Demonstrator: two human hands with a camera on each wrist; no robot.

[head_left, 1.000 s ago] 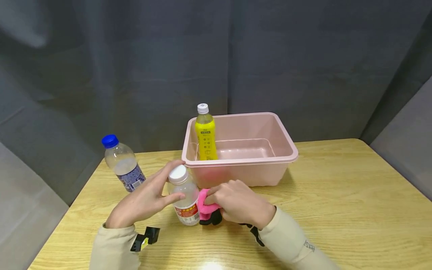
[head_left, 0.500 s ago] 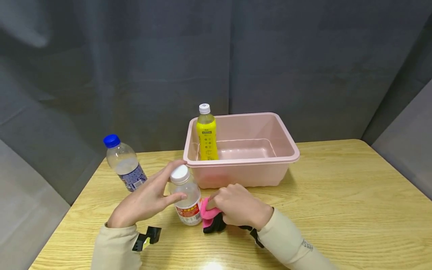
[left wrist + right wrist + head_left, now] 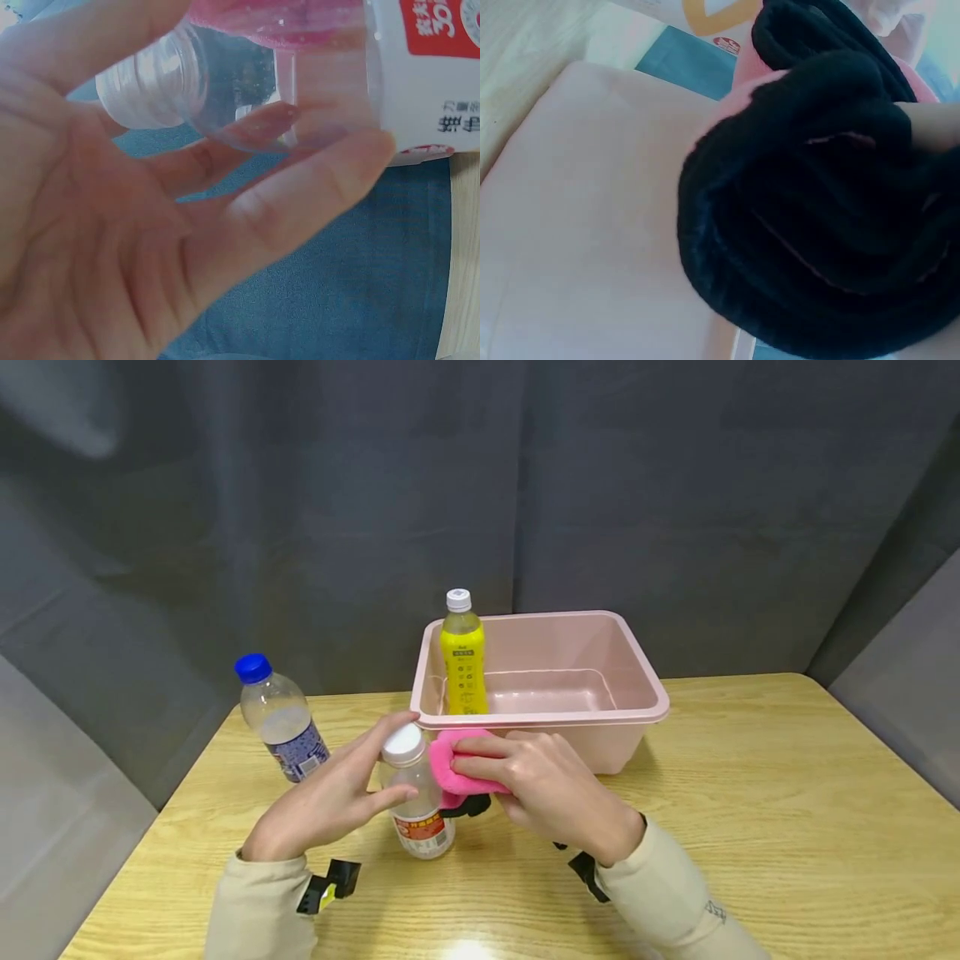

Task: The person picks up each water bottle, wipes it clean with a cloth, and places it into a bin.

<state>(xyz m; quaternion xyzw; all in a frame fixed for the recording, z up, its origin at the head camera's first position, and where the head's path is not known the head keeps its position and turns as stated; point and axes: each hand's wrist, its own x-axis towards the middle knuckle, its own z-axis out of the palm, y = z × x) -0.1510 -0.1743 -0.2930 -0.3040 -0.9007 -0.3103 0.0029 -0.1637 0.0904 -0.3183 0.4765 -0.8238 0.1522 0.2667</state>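
Note:
A clear plastic bottle (image 3: 424, 831) with a white cap and a red and white label stands on the table. My left hand (image 3: 333, 802) grips it from the left, thumb in front and fingers behind. In the left wrist view the thumb lies along the clear wall of the bottle (image 3: 431, 97). My right hand (image 3: 551, 785) holds a folded cloth (image 3: 446, 760), pink on one side and black on the other, against the bottle's right upper side. The black side of the cloth (image 3: 802, 225) fills much of the right wrist view and hides most of the fingers.
A pink tub (image 3: 540, 718) stands just behind the hands, with a yellow-labelled bottle (image 3: 465, 668) upright in its left part. At the table's left, a blue-capped bottle (image 3: 288, 735) stands partly behind the left hand. A dark curtain (image 3: 480, 485) hangs behind the wooden table (image 3: 750, 793).
The cloth dipped slightly down the bottle's side, then rose with my right hand to near the cap. My left hand and the bottle have kept their places.

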